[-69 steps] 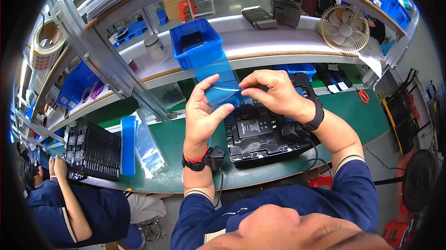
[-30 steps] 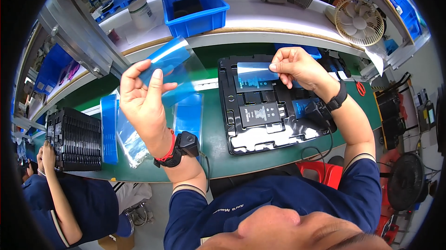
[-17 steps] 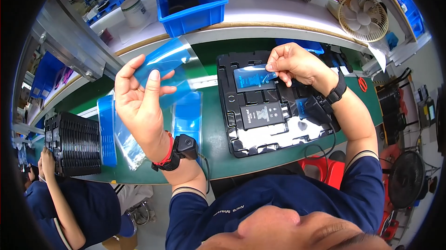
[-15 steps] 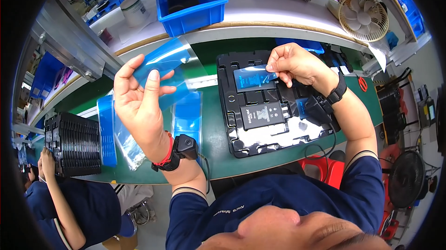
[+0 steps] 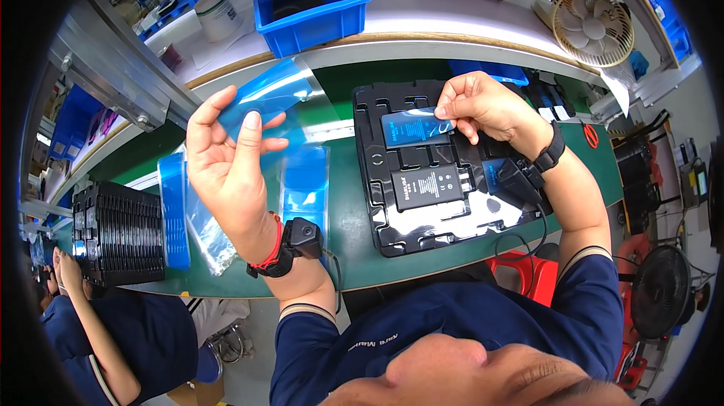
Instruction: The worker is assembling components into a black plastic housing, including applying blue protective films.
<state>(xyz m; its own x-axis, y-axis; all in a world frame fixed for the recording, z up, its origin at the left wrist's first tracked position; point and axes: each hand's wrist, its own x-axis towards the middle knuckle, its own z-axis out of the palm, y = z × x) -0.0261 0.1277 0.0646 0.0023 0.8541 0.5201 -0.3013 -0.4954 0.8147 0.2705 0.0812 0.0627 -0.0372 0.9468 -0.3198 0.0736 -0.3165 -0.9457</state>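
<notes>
Pinching a small translucent blue film (image 5: 411, 130) at its corner, the right hand (image 5: 480, 106) has it over a glossy black plastic tray (image 5: 422, 231) on the green worktop (image 5: 348, 259), near a flat black rectangular battery (image 5: 428, 187); the left hand (image 5: 226, 153), loosely curled, grips larger translucent blue sheeting (image 5: 273, 94).

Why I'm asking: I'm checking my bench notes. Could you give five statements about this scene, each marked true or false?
1. The right hand pinches a small translucent blue plastic film over the black moulded plastic tray. True.
2. Both hands are empty. False: the left hand holds a larger translucent blue plastic sheet.
3. The tray lies on the green tabletop. True.
4. The cream round fan stands left of the blue rectangular plastic bin. False: the fan is right of the bin.
5. Stacked black plastic pieces sit left of the tray. True.
</notes>
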